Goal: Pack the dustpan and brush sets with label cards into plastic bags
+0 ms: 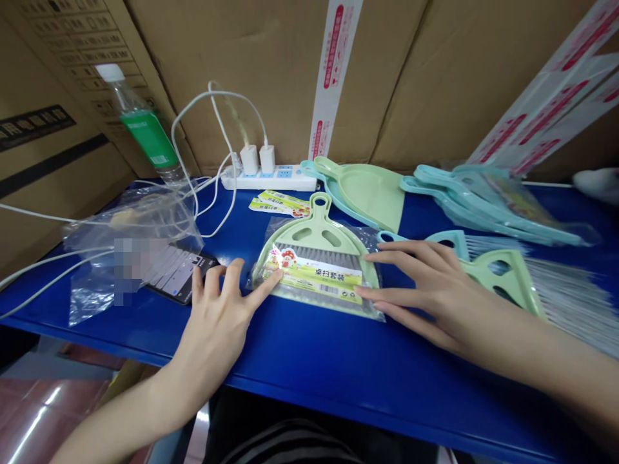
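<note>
A light green dustpan and brush set (316,241) lies flat in a clear plastic bag on the blue table (290,348). Its printed label card (314,277) shows across the grey bristles. My left hand (220,309) rests at the set's left side, thumb on the bag near the card and the other fingers spread beside a phone (176,274). From the right, my right hand (425,290) touches the bag's edge with outstretched fingertips. Both hands are open, and neither grips anything.
Behind are a green dustpan (372,190), label cards (278,205) and a power strip (285,177) with white cables. Bagged blue sets (483,196) and loose brushes (512,277) lie right. A bottle (149,138) and plastic bags (130,225) are left. Cardboard boxes (271,58) stand behind.
</note>
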Demonstrator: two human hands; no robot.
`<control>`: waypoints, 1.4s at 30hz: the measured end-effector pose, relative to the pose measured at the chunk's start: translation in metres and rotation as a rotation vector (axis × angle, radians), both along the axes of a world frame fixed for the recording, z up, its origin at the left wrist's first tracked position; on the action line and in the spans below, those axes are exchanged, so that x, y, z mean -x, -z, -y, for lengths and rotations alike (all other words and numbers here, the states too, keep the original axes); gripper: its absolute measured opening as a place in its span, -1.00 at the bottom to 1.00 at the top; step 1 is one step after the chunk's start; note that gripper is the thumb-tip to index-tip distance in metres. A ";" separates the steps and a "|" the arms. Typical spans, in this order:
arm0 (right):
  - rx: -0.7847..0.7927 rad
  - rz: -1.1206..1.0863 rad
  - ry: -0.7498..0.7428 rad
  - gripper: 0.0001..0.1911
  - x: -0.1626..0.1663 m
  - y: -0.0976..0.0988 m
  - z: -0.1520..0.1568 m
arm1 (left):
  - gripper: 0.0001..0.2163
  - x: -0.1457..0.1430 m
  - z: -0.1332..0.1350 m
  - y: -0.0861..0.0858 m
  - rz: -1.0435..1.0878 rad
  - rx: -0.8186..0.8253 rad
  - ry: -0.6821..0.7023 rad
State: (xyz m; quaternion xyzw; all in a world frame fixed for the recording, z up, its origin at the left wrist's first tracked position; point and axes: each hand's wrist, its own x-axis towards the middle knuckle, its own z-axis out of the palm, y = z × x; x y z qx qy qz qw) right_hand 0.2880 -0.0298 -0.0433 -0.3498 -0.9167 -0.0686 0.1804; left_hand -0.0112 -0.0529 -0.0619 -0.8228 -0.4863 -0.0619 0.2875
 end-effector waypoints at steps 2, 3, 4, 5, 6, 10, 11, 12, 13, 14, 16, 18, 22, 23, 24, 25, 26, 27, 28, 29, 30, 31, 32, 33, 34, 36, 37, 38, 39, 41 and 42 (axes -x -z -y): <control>-0.006 -0.032 -0.002 -0.63 0.000 0.003 0.000 | -0.37 0.000 0.001 0.000 0.044 0.038 -0.011; -0.005 -0.039 -0.003 -0.63 0.000 0.004 0.000 | -0.38 0.000 0.001 0.000 0.058 0.054 -0.012; -0.003 -0.042 -0.003 -0.63 0.000 0.005 0.000 | -0.38 0.000 0.001 0.000 0.066 0.067 -0.010; -0.002 -0.043 -0.001 -0.63 0.000 0.005 0.000 | -0.38 0.000 0.001 0.000 0.071 0.076 -0.007; -0.002 -0.043 0.001 -0.63 0.000 0.005 0.000 | -0.37 0.000 0.001 -0.001 0.075 0.081 -0.004; -0.022 -0.041 -0.017 -0.63 0.002 0.004 0.000 | -0.35 0.001 0.001 0.000 0.108 0.105 -0.009; -0.028 -0.038 -0.026 -0.63 0.002 0.003 0.001 | -0.35 0.001 0.001 0.000 0.117 0.112 -0.008; -0.031 -0.036 -0.031 -0.64 0.002 0.003 0.001 | -0.35 0.001 0.001 0.000 0.124 0.118 -0.005; -0.033 -0.035 -0.033 -0.64 0.002 0.003 0.001 | -0.35 0.001 0.001 -0.001 0.127 0.121 0.000; -0.031 -0.035 -0.033 -0.64 0.002 0.004 0.001 | -0.36 0.002 0.001 -0.001 0.124 0.121 0.004; -0.025 -0.035 -0.032 -0.64 0.001 0.005 0.001 | -0.37 0.001 0.001 -0.002 0.103 0.114 0.010; -0.021 -0.034 -0.032 -0.65 0.002 0.006 0.002 | -0.38 0.001 0.001 -0.003 0.079 0.097 0.013; -0.023 -0.046 -0.015 -0.63 0.004 0.005 0.002 | -0.43 -0.001 0.001 -0.007 0.031 0.066 0.040; -0.023 -0.044 -0.013 -0.63 0.005 0.004 0.002 | -0.44 -0.002 0.001 -0.009 0.017 0.067 0.043; -0.026 -0.041 -0.014 -0.62 0.006 0.002 0.002 | -0.45 -0.002 0.001 -0.010 0.003 0.074 0.042; -0.029 -0.039 -0.016 -0.62 0.006 0.001 0.002 | -0.46 -0.003 0.001 -0.012 -0.009 0.081 0.038; -0.032 -0.037 -0.019 -0.62 0.007 0.000 0.002 | -0.47 -0.003 0.001 -0.013 -0.019 0.086 0.033; -0.034 -0.035 -0.022 -0.63 0.007 -0.001 0.001 | -0.47 -0.003 0.001 -0.013 -0.025 0.090 0.028; -0.034 -0.033 -0.023 -0.63 0.007 -0.002 0.001 | -0.46 -0.004 0.001 -0.014 -0.029 0.097 0.024; -0.035 -0.033 -0.021 -0.63 0.007 -0.002 0.001 | -0.46 -0.003 0.001 -0.014 -0.025 0.105 0.021; -0.036 -0.032 -0.017 -0.63 0.007 -0.003 0.001 | -0.45 -0.003 0.001 -0.013 -0.012 0.116 0.018; -0.036 -0.032 -0.014 -0.63 0.006 -0.003 0.001 | -0.45 -0.003 0.001 -0.013 0.009 0.127 0.015; -0.038 -0.034 -0.012 -0.63 0.007 -0.003 0.001 | -0.45 -0.002 0.001 -0.012 0.035 0.138 0.014; -0.037 -0.036 -0.011 -0.62 0.007 -0.003 0.001 | -0.44 -0.002 0.001 -0.011 0.062 0.150 0.010; -0.035 -0.039 -0.012 -0.62 0.007 -0.003 0.001 | -0.44 -0.001 0.001 -0.010 0.087 0.159 0.006; -0.028 -0.045 -0.019 -0.60 0.008 -0.004 0.002 | -0.42 0.000 0.001 -0.009 0.115 0.171 -0.008; -0.025 -0.049 -0.021 -0.60 0.009 -0.004 0.002 | -0.42 0.000 0.001 -0.009 0.115 0.175 -0.019; -0.023 -0.053 -0.024 -0.60 0.009 -0.005 0.003 | -0.41 -0.001 0.001 -0.009 0.109 0.178 -0.033; -0.022 -0.058 -0.028 -0.59 0.010 -0.005 0.003 | -0.40 -0.001 0.002 -0.009 0.101 0.179 -0.048; -0.016 -0.067 -0.033 -0.59 0.011 -0.005 0.004 | -0.39 -0.002 0.002 -0.010 0.091 0.187 -0.076; -0.012 -0.072 -0.034 -0.59 0.011 -0.005 0.004 | -0.39 -0.002 0.002 -0.010 0.092 0.196 -0.086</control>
